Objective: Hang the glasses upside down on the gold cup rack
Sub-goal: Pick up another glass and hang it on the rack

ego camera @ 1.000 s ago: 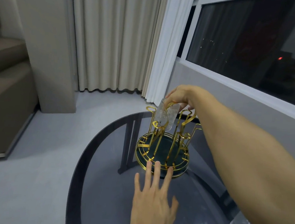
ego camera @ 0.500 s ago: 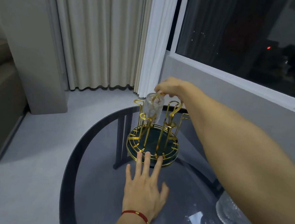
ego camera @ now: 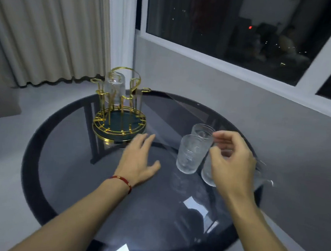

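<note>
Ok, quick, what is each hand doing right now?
Left hand: open, flat on the dark round glass table, holding nothing.
Right hand: open, fingers curled beside the clear textured glasses, gripping nothing yet.

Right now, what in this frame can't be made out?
- Third glass, head view: mostly hidden behind the right hand.
- Right hand's grip: motion-blurred, so contact with any glass is unclear.
- Hung glass on the gold rack: which peg holds it is unclear.
- Window: only dark reflections.

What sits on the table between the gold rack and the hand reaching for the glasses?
In the head view, the left hand rests flat on the table between the gold rack and the right hand; two upright glasses also stand there.
</note>
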`<action>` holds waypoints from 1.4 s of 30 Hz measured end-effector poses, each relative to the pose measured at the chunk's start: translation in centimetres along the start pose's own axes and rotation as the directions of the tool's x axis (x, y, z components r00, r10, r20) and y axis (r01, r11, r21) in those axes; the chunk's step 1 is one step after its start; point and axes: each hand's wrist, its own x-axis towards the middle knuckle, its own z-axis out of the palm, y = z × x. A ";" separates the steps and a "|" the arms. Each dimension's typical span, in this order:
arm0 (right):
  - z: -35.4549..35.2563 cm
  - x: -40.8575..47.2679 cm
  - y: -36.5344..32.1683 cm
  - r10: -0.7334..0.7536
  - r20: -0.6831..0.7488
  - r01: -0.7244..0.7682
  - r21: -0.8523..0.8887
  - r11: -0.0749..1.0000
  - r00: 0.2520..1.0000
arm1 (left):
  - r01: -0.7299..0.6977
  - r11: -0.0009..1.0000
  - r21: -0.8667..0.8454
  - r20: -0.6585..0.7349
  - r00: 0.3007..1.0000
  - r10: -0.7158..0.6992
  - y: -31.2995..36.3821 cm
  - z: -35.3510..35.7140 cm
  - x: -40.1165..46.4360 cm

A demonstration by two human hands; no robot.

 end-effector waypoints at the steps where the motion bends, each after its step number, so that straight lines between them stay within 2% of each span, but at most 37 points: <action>1: -0.9 0.1 0.7 0.037 -0.036 -0.036 0.015 0.999 0.999 | -0.041 0.988 -0.150 0.046 0.998 0.049 2.2 0.5 0.2; 4: -1.9 0.7 2.5 0.091 -0.061 -0.090 0.025 0.996 0.994 | 0.001 0.906 -0.423 0.114 0.992 0.052 8.0 2.2 0.8; 7: -2.2 0.2 4.1 0.088 0.027 -0.088 0.001 0.996 0.996 | 0.103 0.846 -0.523 0.057 0.995 -0.085 10.9 3.7 1.8; 13: -2.5 0.0 5.2 0.057 0.227 -0.058 -0.004 0.998 0.972 | 0.150 0.893 -0.425 -0.003 0.986 -0.167 10.2 4.0 2.7; 16: -2.2 -0.3 4.6 0.001 0.309 -0.029 0.088 0.996 0.951 | 0.153 0.914 -0.376 -0.024 0.984 -0.175 8.9 2.6 2.4; 19: -0.7 -0.9 4.1 -0.050 0.400 -0.010 0.147 0.989 0.915 | 0.209 0.902 -0.377 -0.067 0.965 -0.252 7.1 0.4 1.8; 23: 3.6 -1.6 4.5 0.030 0.520 -0.059 0.040 0.997 0.854 | 0.270 0.770 -0.578 -0.158 0.889 -0.430 4.3 -3.1 0.7; 26: 7.0 -1.6 3.8 0.111 0.639 -0.128 -0.020 0.992 0.762 | 0.263 0.651 -0.712 -0.155 0.845 -0.512 2.7 -4.5 0.6; 28: 9.3 -1.3 3.3 0.186 0.681 -0.367 0.129 0.921 0.708 | 0.269 0.613 -0.743 -0.131 0.840 -0.527 2.3 -4.7 0.6; 30: 11.0 -0.7 2.7 0.239 0.715 -0.607 0.314 0.730 0.657 | 0.273 0.586 -0.763 -0.104 0.843 -0.528 2.0 -4.7 0.9; 32: 12.2 0.0 2.2 0.234 0.717 -0.681 0.432 0.591 0.657 | 0.290 0.526 -0.799 -0.042 0.847 -0.530 1.1 -4.9 1.4; 33: 12.5 0.1 2.2 0.224 0.691 -0.659 0.463 0.592 0.687 | 0.285 0.516 -0.808 -0.027 0.857 -0.515 0.7 -4.9 1.6; 34: 12.9 0.4 2.1 0.210 0.643 -0.593 0.463 0.659 0.736 | 0.261 0.554 -0.790 -0.067 0.862 -0.502 0.0 -4.8 1.7; 35: 12.7 0.5 2.1 0.191 0.574 -0.483 0.414 0.772 0.796 | 0.261 0.661 -0.704 -0.148 0.856 -0.496 -0.5 -4.5 1.7; 36: 12.5 0.8 2.2 0.150 0.496 -0.335 0.309 0.890 0.855 | 0.291 0.784 -0.548 -0.236 0.846 -0.479 -1.5 -4.1 1.6; 37: 12.2 1.1 2.3 0.082 0.427 -0.184 0.202 0.962 0.900 | 0.351 0.877 -0.329 -0.297 0.843 -0.449 -2.4 -3.8 1.4; 38: 12.0 1.5 2.3 0.002 0.375 -0.057 0.136 0.989 0.927 | 0.397 0.913 -0.098 -0.312 0.858 -0.407 -3.6 -3.2 1.2; 39: 11.8 1.9 2.3 -0.058 0.334 0.019 0.119 0.993 0.941 | 0.414 0.907 0.081 -0.268 0.885 -0.380 -4.5 -2.6 1.0; 40: 11.6 2.5 2.3 -0.099 0.295 0.068 0.113 0.991 0.951 | 0.398 0.897 0.191 -0.207 0.910 -0.359 -5.4 -1.9 0.8; 42: 11.6 4.0 1.6 -0.132 0.193 0.109 0.124 0.986 0.972 | 0.363 0.900 0.241 -0.116 0.932 -0.344 -6.5 -0.9 0.6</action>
